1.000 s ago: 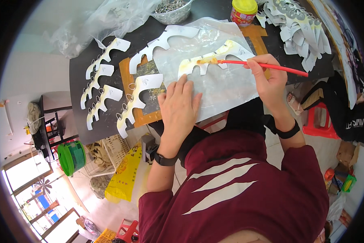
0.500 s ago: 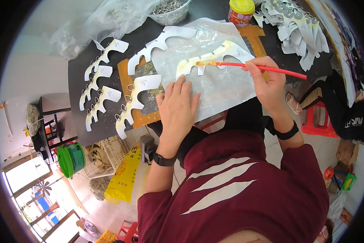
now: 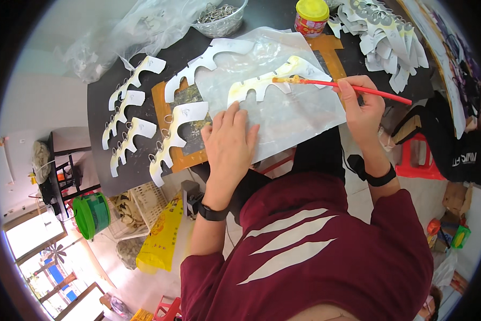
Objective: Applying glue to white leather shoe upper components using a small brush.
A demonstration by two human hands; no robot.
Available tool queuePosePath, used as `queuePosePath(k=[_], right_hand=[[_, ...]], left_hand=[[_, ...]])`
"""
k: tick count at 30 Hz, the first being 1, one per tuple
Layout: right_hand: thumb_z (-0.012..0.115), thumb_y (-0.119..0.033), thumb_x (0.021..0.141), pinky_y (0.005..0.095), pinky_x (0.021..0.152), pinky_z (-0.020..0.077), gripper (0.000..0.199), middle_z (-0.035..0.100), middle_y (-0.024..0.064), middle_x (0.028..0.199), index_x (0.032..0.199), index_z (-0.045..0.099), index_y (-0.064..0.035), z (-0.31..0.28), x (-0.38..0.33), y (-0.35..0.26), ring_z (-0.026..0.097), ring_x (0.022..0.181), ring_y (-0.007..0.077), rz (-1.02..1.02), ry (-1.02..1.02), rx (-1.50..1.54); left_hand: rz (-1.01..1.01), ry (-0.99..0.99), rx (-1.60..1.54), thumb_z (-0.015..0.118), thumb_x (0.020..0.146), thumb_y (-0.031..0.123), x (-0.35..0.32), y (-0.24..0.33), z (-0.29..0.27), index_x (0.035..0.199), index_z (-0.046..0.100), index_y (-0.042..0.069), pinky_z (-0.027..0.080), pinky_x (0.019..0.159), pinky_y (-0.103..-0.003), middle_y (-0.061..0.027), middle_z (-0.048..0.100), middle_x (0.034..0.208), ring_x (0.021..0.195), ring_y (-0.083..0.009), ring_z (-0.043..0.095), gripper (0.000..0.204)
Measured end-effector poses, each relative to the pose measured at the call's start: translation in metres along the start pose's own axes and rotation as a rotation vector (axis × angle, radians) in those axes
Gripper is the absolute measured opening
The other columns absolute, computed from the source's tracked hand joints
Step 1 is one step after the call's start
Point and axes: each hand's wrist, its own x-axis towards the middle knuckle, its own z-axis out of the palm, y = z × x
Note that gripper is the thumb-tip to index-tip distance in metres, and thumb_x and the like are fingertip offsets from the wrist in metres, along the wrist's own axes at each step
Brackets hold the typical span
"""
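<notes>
Our left forearm comes up from the lower edge and ends in the left hand (image 3: 231, 147), which lies flat, palm down, fingers spread open and holding nothing. It presses on the clear plastic sheet (image 3: 299, 115) spread over the black desk (image 3: 98, 155). Just beyond its fingertips lies the white notched cutout (image 3: 262, 85), smeared with yellow glue.

Our right forearm rises on the other side, wrist bent inward, with a black band below it. The right hand (image 3: 361, 107) is closed in a pencil grip on the red brush (image 3: 358, 88), thumb and fingers pinching the shaft near its middle. The handle sticks out past the hand to the outside; the bristle tip reaches across toward the left hand and touches the upper edge of the cutout.

Beyond the right hand stands a yellow-lidded jar (image 3: 311, 16). Outward from the left hand, more white cutouts (image 3: 128, 128) with metal rings lie in rows.
</notes>
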Motion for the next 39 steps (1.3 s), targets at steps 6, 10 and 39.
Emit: queuePosePath(k=[6,10,39], right_hand=[[0.062,-0.009,0.091,0.0212,0.060,0.0399,0.008,0.068,0.0025,0.079,0.090,0.065,-0.0011,-0.001,-0.001,0.000,0.053,0.066,0.0054,0.000,-0.003,0.052],[0.062,-0.008,0.090,0.0209,0.062,0.0398,0.007,0.067,0.0022,0.081,0.091,0.065,-0.0014,0.000,0.000,0.002,0.053,0.069,0.0058,-0.006,-0.001,0.099],[0.064,-0.008,0.090,0.0198,0.060,0.0409,0.008,0.065,0.0013,0.081,0.090,0.065,-0.0006,-0.020,0.002,0.021,0.053,0.066,0.0057,-0.053,0.050,-0.033]], left_hand=[[0.087,0.032,-0.095,0.066,0.083,0.025,0.017,0.022,0.000,0.107,0.061,0.008,0.035,0.087,-0.042,-0.0096,0.058,0.125,0.112,-0.0247,0.053,0.030],[0.127,0.018,-0.084,0.067,0.083,0.026,0.019,0.023,0.012,0.107,0.058,0.006,0.035,0.087,-0.043,-0.0110,0.056,0.127,0.112,-0.0240,0.051,0.033],[0.097,-0.020,-0.033,0.065,0.085,0.027,0.020,0.027,0.014,0.108,0.059,0.008,0.034,0.088,-0.042,-0.0101,0.058,0.128,0.114,-0.0251,0.053,0.031]])
